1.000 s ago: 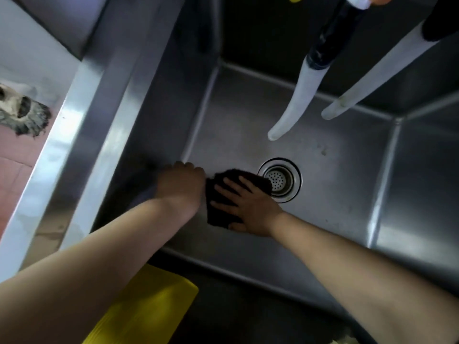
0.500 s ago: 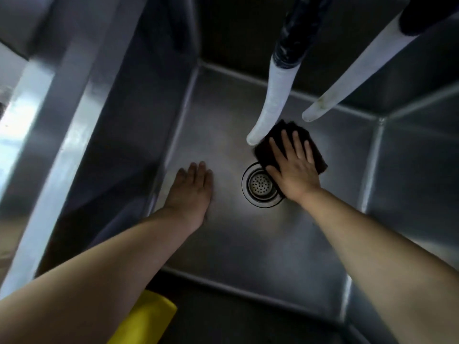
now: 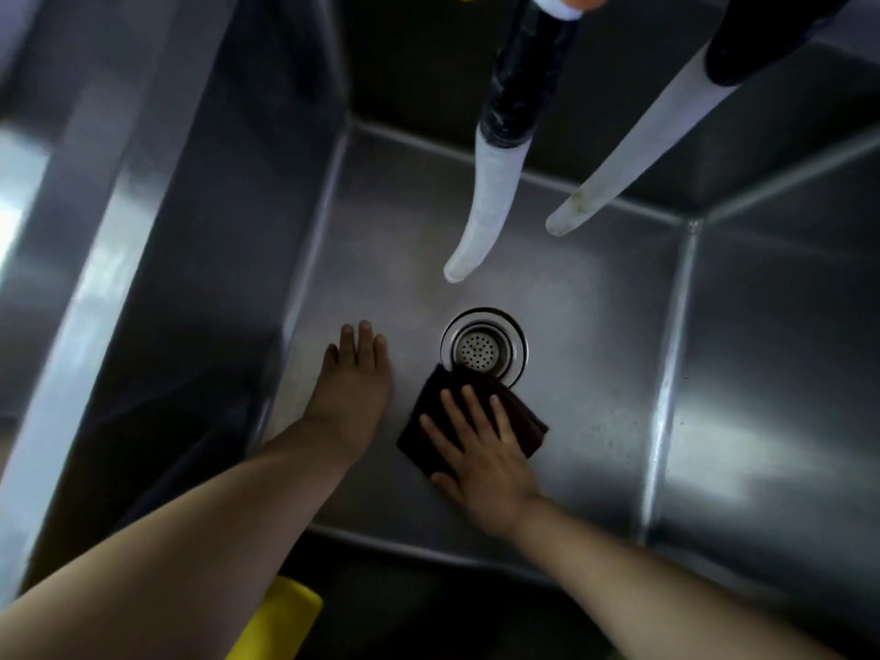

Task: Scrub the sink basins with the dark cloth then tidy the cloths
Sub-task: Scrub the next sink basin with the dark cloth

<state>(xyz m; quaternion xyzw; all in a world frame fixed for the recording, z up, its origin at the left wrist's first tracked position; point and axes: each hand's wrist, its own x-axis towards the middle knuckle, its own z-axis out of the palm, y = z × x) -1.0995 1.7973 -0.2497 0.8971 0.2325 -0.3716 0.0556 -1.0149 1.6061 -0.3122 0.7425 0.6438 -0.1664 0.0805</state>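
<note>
A deep steel sink basin fills the view, with a round drain strainer in its floor. The dark cloth lies folded flat on the floor just in front of the drain, its far edge overlapping the drain ring. My right hand presses on the cloth with spread, straight fingers. My left hand rests flat on the bare basin floor to the left of the cloth, fingers straight and together, not touching it.
Two pale hose ends hang down over the back of the basin above the drain. A yellow cloth shows at the near rim under my left forearm. The steel rim runs along the left.
My right hand has pulled the dark cloth from behind and right of the drain to in front of it. My left hand stays flat on the floor.
</note>
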